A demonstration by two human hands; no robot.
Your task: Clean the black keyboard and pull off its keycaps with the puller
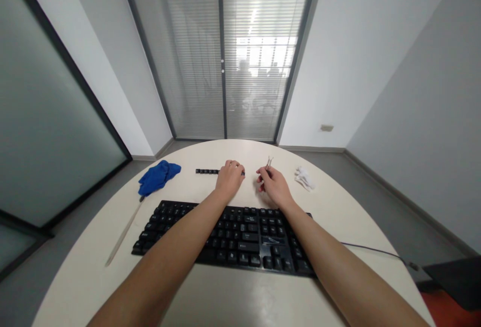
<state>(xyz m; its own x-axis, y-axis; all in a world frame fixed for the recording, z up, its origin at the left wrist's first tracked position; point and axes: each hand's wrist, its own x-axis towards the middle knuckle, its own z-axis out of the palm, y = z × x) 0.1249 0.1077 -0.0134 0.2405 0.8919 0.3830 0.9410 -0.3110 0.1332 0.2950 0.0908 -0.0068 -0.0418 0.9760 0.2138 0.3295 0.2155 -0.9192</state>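
My left hand (230, 177) rests on the table over the right end of a row of black keycaps (206, 171). Its fingers are bent, and a dark keycap (243, 173) shows at the thumb side; the hand covers part of the row. To the right, my right hand (275, 185) is closed around a slim two-pronged tool (269, 162), its tips pointing away from me. Whether that tool is a wire keycap puller or tweezers, I cannot tell. Below both forearms lies a black keyboard (240, 236), partly hidden by them.
A crumpled blue cloth (158, 175) lies at the left beside a long thin brush-like stick (126, 231). White crumpled material (304, 178) sits at the right. A cable (370, 249) runs off the right edge of the round table (225, 297). Glass panels stand behind.
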